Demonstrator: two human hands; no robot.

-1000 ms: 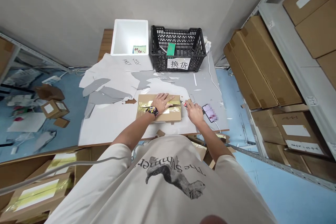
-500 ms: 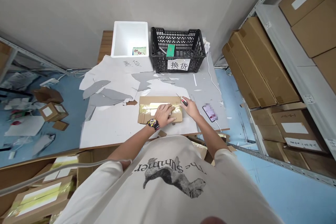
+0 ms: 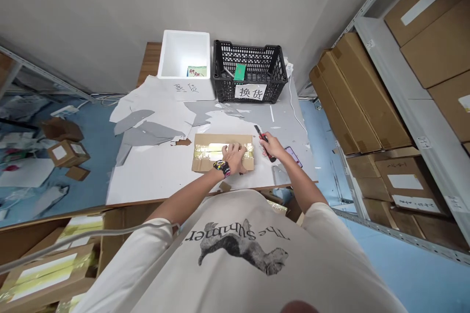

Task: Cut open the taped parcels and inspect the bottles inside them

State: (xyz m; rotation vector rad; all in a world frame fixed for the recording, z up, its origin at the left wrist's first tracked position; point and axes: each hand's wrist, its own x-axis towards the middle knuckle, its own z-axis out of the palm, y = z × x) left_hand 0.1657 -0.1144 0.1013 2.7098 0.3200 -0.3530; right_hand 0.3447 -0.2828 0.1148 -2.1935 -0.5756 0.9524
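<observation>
A flat cardboard box with yellowish tape and a white label lies on the paper-covered table. My left hand, with a watch at its wrist, rests on the right part of this box, its fingers bent over the top and partly spread. To the right of the box, my right hand is closed round a red and black cutter, whose tip points up and to the left. The cutter is apart from the box. A phone lies partly behind my right forearm.
At the table's back stand a white foam box and a black crate. Shelves with cartons rise at the right. More taped boxes are at the lower left.
My right hand has moved right, away from the box, and the cutter's body now shows more fully. My left hand has shifted slightly and its fingers are more bent.
</observation>
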